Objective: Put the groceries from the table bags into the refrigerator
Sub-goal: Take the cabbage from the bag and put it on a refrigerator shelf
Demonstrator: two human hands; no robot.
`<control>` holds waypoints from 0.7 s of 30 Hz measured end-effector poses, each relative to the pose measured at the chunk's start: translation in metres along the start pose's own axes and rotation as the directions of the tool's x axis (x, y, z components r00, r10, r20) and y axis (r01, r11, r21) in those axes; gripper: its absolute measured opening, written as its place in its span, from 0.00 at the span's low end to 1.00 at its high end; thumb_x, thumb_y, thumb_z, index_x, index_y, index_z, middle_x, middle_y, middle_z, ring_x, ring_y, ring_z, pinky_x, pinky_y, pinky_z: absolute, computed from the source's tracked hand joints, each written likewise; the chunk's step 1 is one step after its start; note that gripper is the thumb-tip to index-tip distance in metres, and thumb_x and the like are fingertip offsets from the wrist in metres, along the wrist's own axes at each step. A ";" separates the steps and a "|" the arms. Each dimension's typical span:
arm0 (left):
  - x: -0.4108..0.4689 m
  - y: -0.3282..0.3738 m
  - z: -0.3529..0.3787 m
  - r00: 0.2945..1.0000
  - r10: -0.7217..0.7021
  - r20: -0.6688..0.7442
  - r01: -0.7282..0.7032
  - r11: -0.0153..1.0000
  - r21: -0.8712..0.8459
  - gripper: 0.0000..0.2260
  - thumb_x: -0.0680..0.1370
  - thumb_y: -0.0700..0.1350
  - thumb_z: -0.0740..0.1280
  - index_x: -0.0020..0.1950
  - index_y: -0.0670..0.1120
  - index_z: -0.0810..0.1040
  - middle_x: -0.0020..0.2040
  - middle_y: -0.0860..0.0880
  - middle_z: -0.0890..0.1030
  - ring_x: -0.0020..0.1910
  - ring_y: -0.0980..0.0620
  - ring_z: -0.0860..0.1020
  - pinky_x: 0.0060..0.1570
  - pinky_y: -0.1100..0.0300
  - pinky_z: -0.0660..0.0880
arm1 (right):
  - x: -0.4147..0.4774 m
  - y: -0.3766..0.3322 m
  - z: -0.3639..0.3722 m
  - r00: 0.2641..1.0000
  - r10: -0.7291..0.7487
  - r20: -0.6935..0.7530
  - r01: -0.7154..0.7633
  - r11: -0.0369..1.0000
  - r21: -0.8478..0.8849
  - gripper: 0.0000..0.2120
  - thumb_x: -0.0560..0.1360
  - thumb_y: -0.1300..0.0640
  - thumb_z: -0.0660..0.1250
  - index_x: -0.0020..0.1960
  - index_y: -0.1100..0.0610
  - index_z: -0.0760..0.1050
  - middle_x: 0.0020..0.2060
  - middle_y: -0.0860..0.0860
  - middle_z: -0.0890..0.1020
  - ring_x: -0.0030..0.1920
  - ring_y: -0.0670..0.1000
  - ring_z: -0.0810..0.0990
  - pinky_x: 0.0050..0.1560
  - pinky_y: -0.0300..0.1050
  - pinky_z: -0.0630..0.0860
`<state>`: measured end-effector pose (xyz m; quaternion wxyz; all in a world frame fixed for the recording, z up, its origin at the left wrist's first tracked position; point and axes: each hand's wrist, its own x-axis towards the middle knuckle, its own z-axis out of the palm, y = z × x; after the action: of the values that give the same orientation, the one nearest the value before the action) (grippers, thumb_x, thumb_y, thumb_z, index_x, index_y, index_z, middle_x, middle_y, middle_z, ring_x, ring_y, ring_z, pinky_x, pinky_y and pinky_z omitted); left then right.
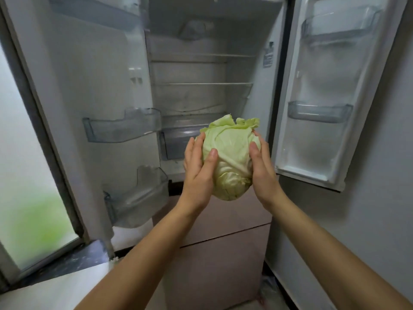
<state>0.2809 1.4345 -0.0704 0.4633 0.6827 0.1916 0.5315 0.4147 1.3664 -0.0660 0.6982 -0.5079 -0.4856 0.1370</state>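
Note:
A pale green cabbage (231, 153) is held up in front of the open refrigerator (201, 70). My left hand (199, 166) presses its left side and my right hand (261, 164) presses its right side, both with fingers wrapped around it. The cabbage hangs at the height of the lowest part of the fresh-food compartment, in front of a clear crisper drawer (176, 142). Both refrigerator doors stand wide open. Glass shelves (201, 84) inside hold nothing that I can see, apart from a dim pale shape at the very top back.
The left door (93, 86) carries clear bins (123, 126), one more lower down (138, 198). The right door (335, 86) has bins (319, 111) too. Below are pinkish closed drawers (223, 253). A frosted window (29, 198) and dark sill (73, 260) lie to the left.

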 end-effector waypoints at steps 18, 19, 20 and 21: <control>0.299 -0.151 0.069 0.986 -0.122 -0.117 0.120 0.992 -0.023 0.38 0.68 0.69 0.61 0.77 0.60 0.62 0.78 0.57 0.56 0.77 0.50 0.58 0.75 0.43 0.60 | 0.314 0.139 0.003 0.998 0.058 0.017 -0.058 0.998 -0.027 0.27 0.78 0.36 0.57 0.74 0.45 0.65 0.69 0.45 0.73 0.67 0.45 0.73 0.69 0.43 0.71; 0.316 -0.160 0.074 0.984 -0.127 -0.125 0.125 0.992 -0.024 0.38 0.67 0.69 0.61 0.76 0.60 0.63 0.78 0.57 0.56 0.77 0.50 0.59 0.75 0.43 0.61 | 0.332 0.148 0.001 0.998 0.063 0.012 -0.063 0.998 -0.024 0.25 0.80 0.39 0.57 0.75 0.46 0.65 0.67 0.44 0.73 0.66 0.43 0.73 0.65 0.32 0.70; 0.333 -0.168 0.079 0.982 -0.134 -0.134 0.132 0.991 -0.019 0.38 0.67 0.69 0.61 0.76 0.60 0.63 0.78 0.57 0.57 0.77 0.50 0.59 0.75 0.44 0.61 | 0.350 0.159 -0.001 0.997 0.073 0.012 -0.072 0.997 -0.024 0.23 0.83 0.42 0.57 0.75 0.48 0.64 0.66 0.43 0.73 0.65 0.42 0.74 0.56 0.23 0.68; 0.350 -0.177 0.085 0.979 -0.142 -0.144 0.142 0.990 -0.012 0.39 0.66 0.69 0.61 0.76 0.60 0.63 0.78 0.56 0.57 0.77 0.50 0.60 0.75 0.44 0.61 | 0.369 0.168 -0.003 0.996 0.085 0.012 -0.085 0.996 -0.021 0.22 0.84 0.45 0.57 0.76 0.49 0.64 0.64 0.43 0.73 0.64 0.42 0.74 0.49 0.19 0.66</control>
<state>0.5251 1.7503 -0.0268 0.4854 0.6266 0.2727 0.5454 0.6487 1.6920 -0.0085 0.6835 -0.5342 -0.4695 0.1647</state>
